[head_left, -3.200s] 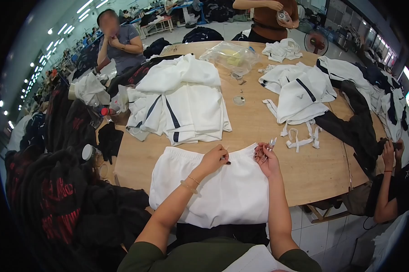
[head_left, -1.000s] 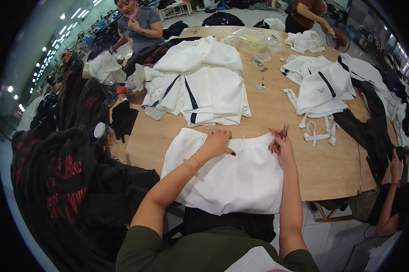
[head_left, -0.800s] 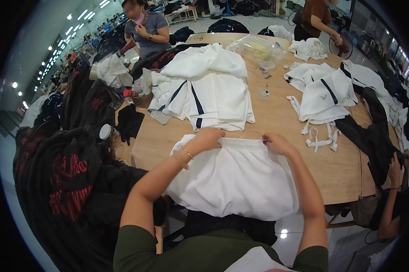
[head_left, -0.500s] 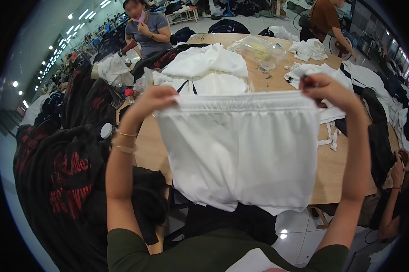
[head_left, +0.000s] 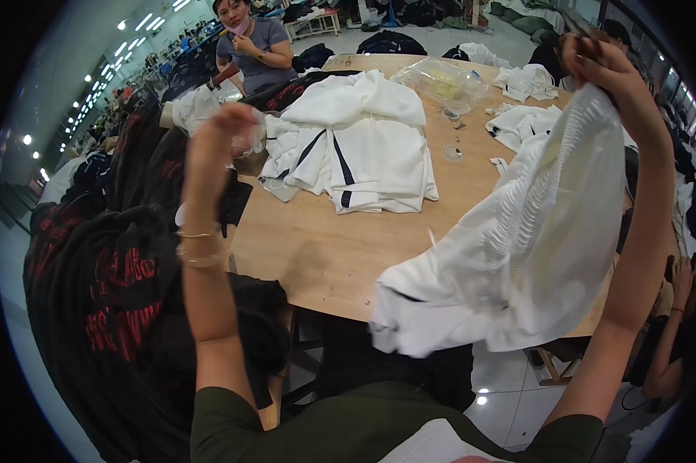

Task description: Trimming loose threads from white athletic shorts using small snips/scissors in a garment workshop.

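Observation:
White shorts (head_left: 517,231) with a gathered elastic waistband hang slantwise over the table's right part, their lower end swung toward the middle. My right hand (head_left: 606,69), raised at the upper right, is closed on one end of the waistband. A dark, thin thing (head_left: 578,25) sticks up by its fingers, too unclear to name. My left hand (head_left: 228,131) is lifted at the left, apart from the shorts; motion smears its fingers, and nothing shows in it. Beyond, a pile of white garments (head_left: 363,147) with dark stripes lies on the wooden table (head_left: 317,255).
Black garments with red print (head_left: 124,301) are heaped at the left. A clear plastic bag (head_left: 444,85) and more white cloth (head_left: 525,82) lie on the table's far right. One person (head_left: 255,58) is across the table; another person's hand (head_left: 681,282) shows at right.
My left hand has let go of the waistband and moved up and left. My right hand has gone up and right, carrying the shorts, which now hang from it alone.

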Demonstrator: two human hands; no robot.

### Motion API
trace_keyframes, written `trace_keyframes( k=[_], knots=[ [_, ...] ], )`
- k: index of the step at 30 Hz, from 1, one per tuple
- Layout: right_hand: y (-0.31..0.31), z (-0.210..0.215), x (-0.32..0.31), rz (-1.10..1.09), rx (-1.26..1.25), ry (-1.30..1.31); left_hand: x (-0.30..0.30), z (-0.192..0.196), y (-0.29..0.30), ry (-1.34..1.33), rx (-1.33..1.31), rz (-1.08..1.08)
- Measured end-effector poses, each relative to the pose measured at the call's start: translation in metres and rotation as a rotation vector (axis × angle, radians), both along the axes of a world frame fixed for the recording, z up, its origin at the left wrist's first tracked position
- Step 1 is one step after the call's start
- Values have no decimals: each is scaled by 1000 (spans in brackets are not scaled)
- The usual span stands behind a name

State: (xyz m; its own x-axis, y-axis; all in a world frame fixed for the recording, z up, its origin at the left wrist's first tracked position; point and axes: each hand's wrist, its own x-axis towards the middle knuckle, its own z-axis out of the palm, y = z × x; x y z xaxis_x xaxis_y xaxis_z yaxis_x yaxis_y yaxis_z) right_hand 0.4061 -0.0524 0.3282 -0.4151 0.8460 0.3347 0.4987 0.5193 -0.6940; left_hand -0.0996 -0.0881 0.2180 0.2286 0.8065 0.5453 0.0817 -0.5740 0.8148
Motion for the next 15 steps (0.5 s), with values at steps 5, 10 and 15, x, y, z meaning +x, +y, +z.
trace_keyframes(
  k=[5,10,15],
  knots=[
    [-20,25,-78,-155,-28,65,193,-78,-21,287,-180,-538],
    [-20,44,-80,-200,95,330,293,-129,-55,464,291,-29],
    [-29,63,-55,-370,315,391,284,-147,-26,737,240,332]
  ],
)
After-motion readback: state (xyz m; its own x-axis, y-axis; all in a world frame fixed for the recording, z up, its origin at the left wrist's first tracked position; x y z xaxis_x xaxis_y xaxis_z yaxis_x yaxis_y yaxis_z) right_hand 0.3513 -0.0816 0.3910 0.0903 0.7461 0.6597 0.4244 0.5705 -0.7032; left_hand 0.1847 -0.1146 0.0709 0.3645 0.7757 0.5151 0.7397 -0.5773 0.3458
